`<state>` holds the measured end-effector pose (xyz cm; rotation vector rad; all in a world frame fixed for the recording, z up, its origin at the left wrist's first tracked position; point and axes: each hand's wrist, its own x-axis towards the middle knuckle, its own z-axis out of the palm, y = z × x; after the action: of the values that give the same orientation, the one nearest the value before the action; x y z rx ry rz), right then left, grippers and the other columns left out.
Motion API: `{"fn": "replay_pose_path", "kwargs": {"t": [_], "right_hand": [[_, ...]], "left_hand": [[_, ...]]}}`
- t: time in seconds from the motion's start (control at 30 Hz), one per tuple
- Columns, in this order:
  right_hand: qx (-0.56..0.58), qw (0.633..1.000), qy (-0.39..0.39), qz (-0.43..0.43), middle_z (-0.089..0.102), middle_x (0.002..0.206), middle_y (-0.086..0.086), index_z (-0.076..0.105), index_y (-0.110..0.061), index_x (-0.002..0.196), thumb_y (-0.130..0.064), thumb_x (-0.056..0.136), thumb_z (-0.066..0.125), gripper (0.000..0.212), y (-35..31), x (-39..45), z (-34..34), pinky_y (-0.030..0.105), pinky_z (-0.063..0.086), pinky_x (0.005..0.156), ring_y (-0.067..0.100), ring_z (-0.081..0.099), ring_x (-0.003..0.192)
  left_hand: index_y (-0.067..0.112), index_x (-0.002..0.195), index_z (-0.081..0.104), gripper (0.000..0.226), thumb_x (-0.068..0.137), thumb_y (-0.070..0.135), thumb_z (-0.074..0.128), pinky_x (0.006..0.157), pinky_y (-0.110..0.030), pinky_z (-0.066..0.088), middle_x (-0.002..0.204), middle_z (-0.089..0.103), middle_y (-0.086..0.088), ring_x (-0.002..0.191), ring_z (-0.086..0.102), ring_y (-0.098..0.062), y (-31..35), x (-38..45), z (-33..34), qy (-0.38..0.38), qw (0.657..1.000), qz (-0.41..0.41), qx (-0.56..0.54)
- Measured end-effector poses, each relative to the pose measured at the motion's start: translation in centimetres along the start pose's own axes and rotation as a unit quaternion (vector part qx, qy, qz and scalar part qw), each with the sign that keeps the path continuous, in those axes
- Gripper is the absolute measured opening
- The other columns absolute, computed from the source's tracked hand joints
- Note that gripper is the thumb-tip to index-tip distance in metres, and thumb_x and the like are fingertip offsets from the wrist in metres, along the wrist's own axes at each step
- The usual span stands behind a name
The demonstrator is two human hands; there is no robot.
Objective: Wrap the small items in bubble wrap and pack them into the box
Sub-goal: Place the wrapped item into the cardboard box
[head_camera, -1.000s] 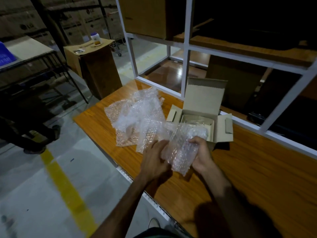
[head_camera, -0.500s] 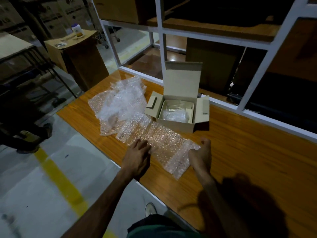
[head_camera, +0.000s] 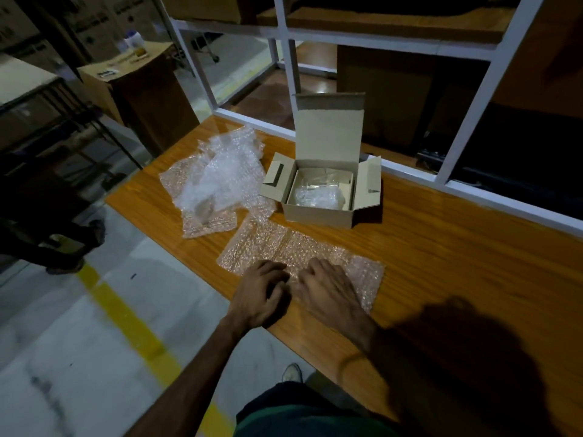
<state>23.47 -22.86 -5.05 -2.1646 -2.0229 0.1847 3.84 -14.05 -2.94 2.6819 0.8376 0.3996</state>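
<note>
A sheet of bubble wrap [head_camera: 284, 244] lies flat on the wooden table [head_camera: 441, 253], just in front of me. My left hand [head_camera: 258, 291] and my right hand [head_camera: 328, 291] rest side by side on its near edge, palms down, fingers spread. Behind the sheet stands a small cardboard box [head_camera: 318, 212] with its lid up and side flaps out. Inside it lies a wrapped item [head_camera: 315, 197] in bubble wrap. A loose pile of bubble wrap [head_camera: 214, 181] sits left of the box.
A white metal shelf frame [head_camera: 467, 121] runs along the table's far edge. The table's near-left edge drops to a concrete floor with a yellow line [head_camera: 126, 323]. A tall cardboard box [head_camera: 142, 86] with a bottle on top stands beyond the table's left end.
The sheet, held up in both hands a second ago, now lies flat on the table. My hands have come together from its two ends to the middle of its near edge.
</note>
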Motion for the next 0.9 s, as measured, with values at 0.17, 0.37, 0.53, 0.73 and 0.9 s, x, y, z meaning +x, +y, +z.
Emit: {"fn": "replay_pose_path", "kwargs": {"t": [0.17, 0.37, 0.53, 0.73, 0.9], "right_hand": [[-0.011, 1.000, -0.012, 0.016, 0.054, 0.122, 0.008, 0.057, -0.020, 0.126, -0.034, 0.103, 0.046, 0.029, 0.0, -2.9, -4.8, 0.044, 0.046, 0.094, 0.026, 0.052, 0.109], [-0.094, 0.994, -0.017, 0.060, 0.065, 0.112, 0.008, 0.066, -0.020, 0.112, -0.051, 0.098, 0.052, 0.037, 3.6, -5.7, -4.0, 0.050, 0.044, 0.096, 0.028, 0.059, 0.102], [-0.133, 0.983, -0.048, 0.120, 0.072, 0.107, 0.004, 0.072, -0.023, 0.106, -0.056, 0.098, 0.049, 0.041, 5.5, -6.7, -5.1, 0.049, 0.033, 0.098, 0.026, 0.065, 0.100], [-0.115, 0.968, -0.048, 0.216, 0.057, 0.071, -0.007, 0.059, -0.028, 0.080, -0.046, 0.100, 0.048, 0.029, 5.3, -6.8, -5.8, 0.045, 0.033, 0.100, 0.017, 0.055, 0.068], [-0.054, 0.986, -0.031, 0.156, 0.065, 0.096, 0.003, 0.064, -0.022, 0.102, -0.031, 0.100, 0.051, 0.015, 2.7, -4.8, -6.5, 0.045, 0.043, 0.095, 0.020, 0.061, 0.084]], "left_hand": [[0.027, 0.120, 0.061, 0.033, 0.108, 0.045, 0.035, 0.089, -0.045, 0.045, 0.118, 0.058, 0.003, 0.104, 0.050, -0.019, -1.6, 1.2, 0.5, 0.005, 0.991, -0.081, 0.103], [0.036, 0.135, 0.047, 0.048, 0.102, 0.069, 0.035, 0.098, -0.048, 0.035, 0.128, 0.047, -0.002, 0.119, 0.044, -0.024, -2.4, 2.3, 0.6, -0.007, 0.974, -0.187, 0.125], [0.040, 0.165, 0.013, 0.086, 0.094, 0.088, 0.020, 0.126, -0.062, 0.011, 0.174, 0.010, -0.013, 0.161, 0.005, -0.036, -4.1, 2.2, 0.7, -0.070, 0.959, -0.253, 0.107], [0.039, 0.165, 0.010, 0.092, 0.089, 0.093, 0.012, 0.125, -0.069, 0.005, 0.175, 0.003, -0.015, 0.161, 0.002, -0.040, -4.8, 3.0, -0.4, -0.062, 0.943, -0.310, 0.101], [0.034, 0.161, 0.019, 0.089, 0.090, 0.088, 0.016, 0.123, -0.072, 0.005, 0.174, 0.007, -0.017, 0.160, 0.004, -0.044, -3.5, 3.9, -0.2, -0.045, 0.936, -0.331, 0.107]]}}
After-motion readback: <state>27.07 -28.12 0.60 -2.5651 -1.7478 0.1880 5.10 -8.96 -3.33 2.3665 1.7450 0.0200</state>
